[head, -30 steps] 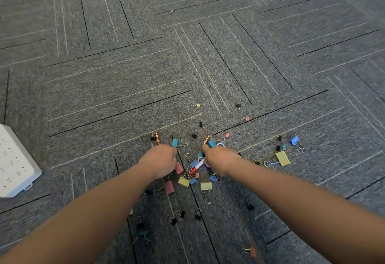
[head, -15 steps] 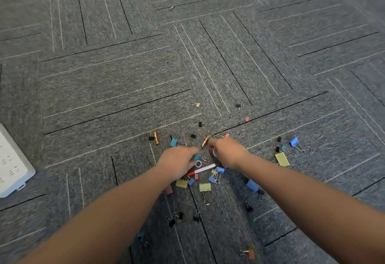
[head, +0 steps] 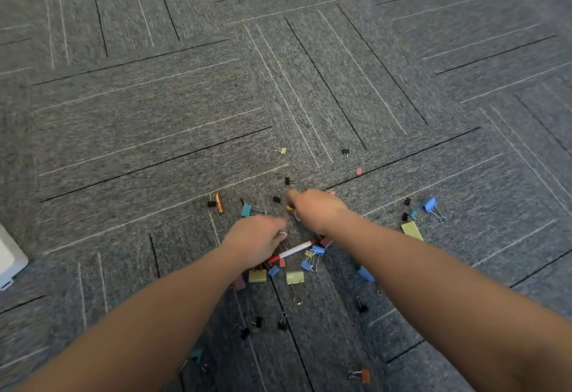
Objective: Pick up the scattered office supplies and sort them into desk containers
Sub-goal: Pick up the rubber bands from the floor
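Binder clips in several colours lie scattered on the grey carpet, among them a yellow clip, a blue clip and a black clip. A white marker with a red cap lies among them. My left hand is palm down just left of the marker, its fingers curled, with a pale wire loop showing at the fingertips. My right hand is curled a little farther out, and a small orange-yellow tip pokes out from its fingers. An orange battery lies to the left.
A white power strip sits at the left edge. More clips lie near my forearms, such as an orange clip and a teal clip. No container is in view.
Both hands have moved away from me and to the right. The orange battery that lay beside my right hand is now hidden under it. The marker now lies uncovered behind the hands.
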`<action>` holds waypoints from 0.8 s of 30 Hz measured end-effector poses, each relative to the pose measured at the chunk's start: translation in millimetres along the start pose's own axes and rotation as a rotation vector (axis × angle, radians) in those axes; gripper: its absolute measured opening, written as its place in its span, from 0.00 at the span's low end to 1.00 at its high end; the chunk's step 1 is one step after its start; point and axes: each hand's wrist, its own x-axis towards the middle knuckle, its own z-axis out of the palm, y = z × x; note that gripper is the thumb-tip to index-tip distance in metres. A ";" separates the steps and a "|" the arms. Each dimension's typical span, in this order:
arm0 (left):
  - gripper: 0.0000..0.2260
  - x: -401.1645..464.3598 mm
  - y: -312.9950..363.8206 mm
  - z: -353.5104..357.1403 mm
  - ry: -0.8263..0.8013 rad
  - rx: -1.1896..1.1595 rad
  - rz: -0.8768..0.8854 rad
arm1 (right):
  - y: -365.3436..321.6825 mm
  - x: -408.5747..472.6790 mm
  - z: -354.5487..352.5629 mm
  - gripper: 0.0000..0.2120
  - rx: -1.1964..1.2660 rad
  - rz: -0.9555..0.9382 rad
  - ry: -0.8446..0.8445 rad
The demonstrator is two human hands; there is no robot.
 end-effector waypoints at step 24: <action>0.04 -46.4 -20.1 -64.6 -0.023 -0.242 -0.339 | 16.1 -70.7 -31.3 0.06 0.507 0.190 -0.377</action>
